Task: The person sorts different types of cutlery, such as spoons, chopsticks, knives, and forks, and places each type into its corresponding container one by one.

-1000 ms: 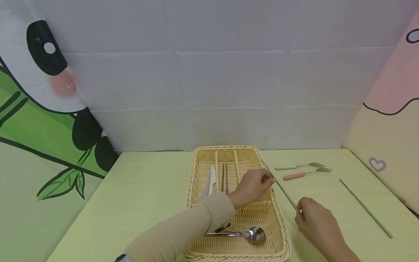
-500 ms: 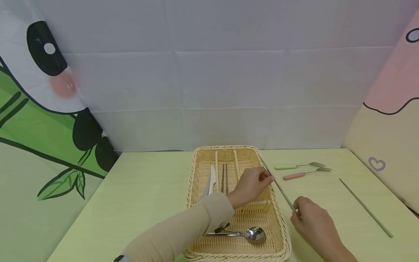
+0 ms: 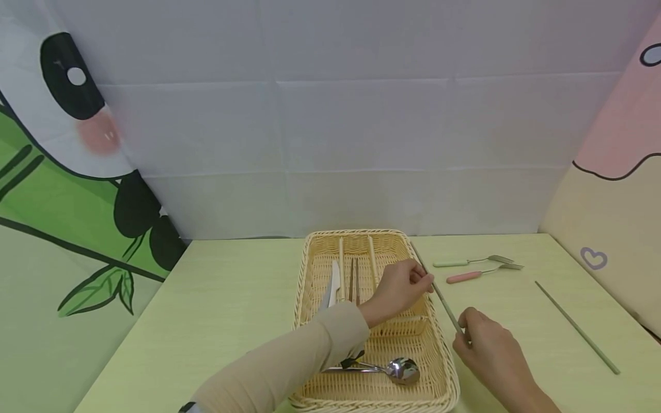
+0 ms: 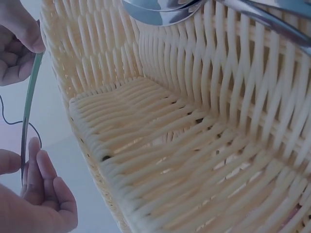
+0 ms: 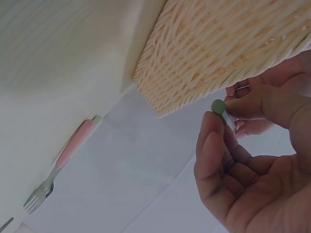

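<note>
One bench [image 3: 206, 327] carries one wicker basket [image 3: 450, 376]. A beige sleeve [image 3: 268, 367] crosses above it and could knock the contents if the arm dips. Two grips work at its right rim: the left grip [image 3: 399, 288] pinches a green chopstick [image 3: 447, 308] along its shaft, the right grip [image 3: 492, 354] its near end. Should either pinch loosen, the stick would probably drop outside the basket; carried low, it might snag on the rim. Green chopsticks number two, a second stick [image 3: 577, 327] lying on the bench. There are two knives [image 3: 335, 282], two slim brown utensils [image 3: 357, 281], two forks [image 3: 465, 277]. Overlapping spoons [image 3: 404, 371] I cannot count.
</note>
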`<state>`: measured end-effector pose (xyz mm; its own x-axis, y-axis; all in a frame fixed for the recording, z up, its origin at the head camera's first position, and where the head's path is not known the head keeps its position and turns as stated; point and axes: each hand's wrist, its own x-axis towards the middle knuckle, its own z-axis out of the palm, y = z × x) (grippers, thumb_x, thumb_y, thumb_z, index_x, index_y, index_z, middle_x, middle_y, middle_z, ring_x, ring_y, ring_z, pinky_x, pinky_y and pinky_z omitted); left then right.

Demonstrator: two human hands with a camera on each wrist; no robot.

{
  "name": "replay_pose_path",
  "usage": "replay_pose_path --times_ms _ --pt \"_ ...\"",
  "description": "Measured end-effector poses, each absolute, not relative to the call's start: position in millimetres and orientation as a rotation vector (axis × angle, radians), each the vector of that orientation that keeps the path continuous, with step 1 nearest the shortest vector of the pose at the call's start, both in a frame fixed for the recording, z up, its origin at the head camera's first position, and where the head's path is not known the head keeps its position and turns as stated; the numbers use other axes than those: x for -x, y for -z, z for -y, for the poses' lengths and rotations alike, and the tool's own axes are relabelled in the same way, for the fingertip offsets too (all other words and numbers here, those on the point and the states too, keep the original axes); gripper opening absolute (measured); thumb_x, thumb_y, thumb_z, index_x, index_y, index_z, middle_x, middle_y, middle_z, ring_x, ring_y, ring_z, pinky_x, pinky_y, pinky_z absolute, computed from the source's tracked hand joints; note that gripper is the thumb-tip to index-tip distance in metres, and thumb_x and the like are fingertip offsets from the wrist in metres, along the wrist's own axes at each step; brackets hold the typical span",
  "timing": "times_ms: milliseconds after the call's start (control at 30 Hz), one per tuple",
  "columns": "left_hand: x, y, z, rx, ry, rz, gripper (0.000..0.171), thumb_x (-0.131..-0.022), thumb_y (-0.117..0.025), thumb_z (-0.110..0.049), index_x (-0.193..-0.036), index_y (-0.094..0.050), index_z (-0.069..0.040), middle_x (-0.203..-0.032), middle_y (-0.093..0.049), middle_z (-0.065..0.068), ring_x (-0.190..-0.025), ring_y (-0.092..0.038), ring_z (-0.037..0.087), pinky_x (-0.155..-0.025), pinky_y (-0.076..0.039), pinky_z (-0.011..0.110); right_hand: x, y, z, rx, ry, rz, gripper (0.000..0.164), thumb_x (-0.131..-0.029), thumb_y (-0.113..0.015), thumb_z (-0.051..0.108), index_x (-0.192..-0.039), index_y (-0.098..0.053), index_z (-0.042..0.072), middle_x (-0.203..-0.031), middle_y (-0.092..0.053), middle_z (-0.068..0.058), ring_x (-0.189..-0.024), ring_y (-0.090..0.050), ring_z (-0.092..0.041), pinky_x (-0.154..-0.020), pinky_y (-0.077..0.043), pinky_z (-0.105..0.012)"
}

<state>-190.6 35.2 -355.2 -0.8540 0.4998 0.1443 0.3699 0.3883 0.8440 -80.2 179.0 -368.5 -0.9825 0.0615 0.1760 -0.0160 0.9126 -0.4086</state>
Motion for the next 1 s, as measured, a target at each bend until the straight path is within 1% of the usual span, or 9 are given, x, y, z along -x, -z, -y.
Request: replay_pose_path --times_ms 167,300,533,567,733,767,833,900,1000 --pt "191 355 -34 -0.771 -1.513 -2.463 0.015 -0.092 -0.053 -0.022 -0.084 -0.058 -0.010 -0.074 -0.070 0.002 -0.047 -0.045 0.003 -0.042 -0.033 0.018 81 369 -178 0.040 -0.625 2.897 0.012 -0.078 -0.057 0.006 -0.089 -0.054 0.002 -0.064 -0.049 0.003 -0.048 -0.040 -0.009 -0.042 -0.032 -0.023" --pt "191 352 -32 -0.752 -1.540 -2.450 0.014 -0.092 -0.053 -0.021 -0.085 -0.057 -0.010 -0.072 -0.069 -0.002 -0.044 -0.041 0.006 -0.041 -0.030 0.019 82 370 -176 0.025 -0.613 2.884 0.015 -0.079 -0.058 0.008 -0.093 -0.055 0.002 -0.064 -0.050 0.004 -0.048 -0.040 -0.008 -0.043 -0.032 -0.023" --pt "192 347 -29 -0.740 -1.552 -2.454 0.014 -0.092 -0.052 -0.022 -0.085 -0.056 -0.011 -0.071 -0.068 -0.003 -0.051 -0.048 0.004 -0.045 -0.033 0.019 83 372 -176 -0.017 -0.563 2.835 0.014 -0.083 -0.061 0.013 -0.092 -0.056 0.003 -0.061 -0.049 0.006 -0.048 -0.040 -0.007 -0.043 -0.032 -0.023" --pt "192 346 -27 -0.745 -1.551 -2.459 0.014 -0.092 -0.052 -0.022 -0.086 -0.056 -0.011 -0.072 -0.068 -0.003 -0.053 -0.050 0.006 -0.046 -0.034 0.019 83 372 -176 -0.022 -0.554 2.828 0.014 -0.084 -0.061 0.014 -0.092 -0.056 0.003 -0.061 -0.049 0.006 -0.048 -0.040 -0.007 -0.043 -0.032 -0.023" --pt "199 340 -20 -0.759 -1.583 -2.467 0.015 -0.093 -0.052 -0.023 -0.089 -0.056 -0.010 -0.075 -0.069 0.001 -0.058 -0.054 0.007 -0.049 -0.037 0.020 83 371 -179 -0.035 -0.536 2.808 0.016 -0.085 -0.061 0.017 -0.092 -0.056 0.002 -0.060 -0.050 0.005 -0.048 -0.040 -0.006 -0.043 -0.032 -0.023" --pt "201 339 -18 -0.765 -1.591 -2.467 0.015 -0.093 -0.051 -0.023 -0.089 -0.056 -0.009 -0.075 -0.069 0.002 -0.059 -0.055 0.009 -0.050 -0.037 0.020 83 371 -180 -0.030 -0.538 2.808 0.016 -0.086 -0.060 0.017 -0.093 -0.057 0.002 -0.060 -0.050 0.005 -0.048 -0.040 -0.007 -0.043 -0.032 -0.023" --pt "204 337 -15 -0.756 -1.609 -2.470 0.014 -0.093 -0.052 -0.023 -0.089 -0.057 -0.010 -0.076 -0.069 0.001 -0.059 -0.055 0.009 -0.051 -0.038 0.021 83 371 -182 -0.023 -0.541 2.807 0.016 -0.086 -0.060 0.017 -0.093 -0.057 0.002 -0.060 -0.051 0.005 -0.048 -0.041 -0.007 -0.044 -0.033 -0.024" --pt "206 336 -12 -0.747 -1.618 -2.482 0.014 -0.093 -0.052 -0.023 -0.090 -0.057 -0.011 -0.076 -0.068 0.000 -0.064 -0.057 0.010 -0.054 -0.040 0.021 83 371 -185 -0.016 -0.542 2.807 0.015 -0.086 -0.059 0.016 -0.092 -0.057 0.002 -0.060 -0.051 0.005 -0.048 -0.041 -0.007 -0.044 -0.033 -0.024" --pt "209 335 -7 -0.729 -1.636 -2.490 0.014 -0.092 -0.052 -0.023 -0.091 -0.058 -0.010 -0.078 -0.068 0.003 -0.069 -0.061 0.012 -0.059 -0.042 0.020 83 372 -190 -0.010 -0.538 2.804 0.014 -0.086 -0.059 0.015 -0.091 -0.057 0.002 -0.061 -0.052 0.004 -0.048 -0.041 -0.008 -0.043 -0.033 -0.025"
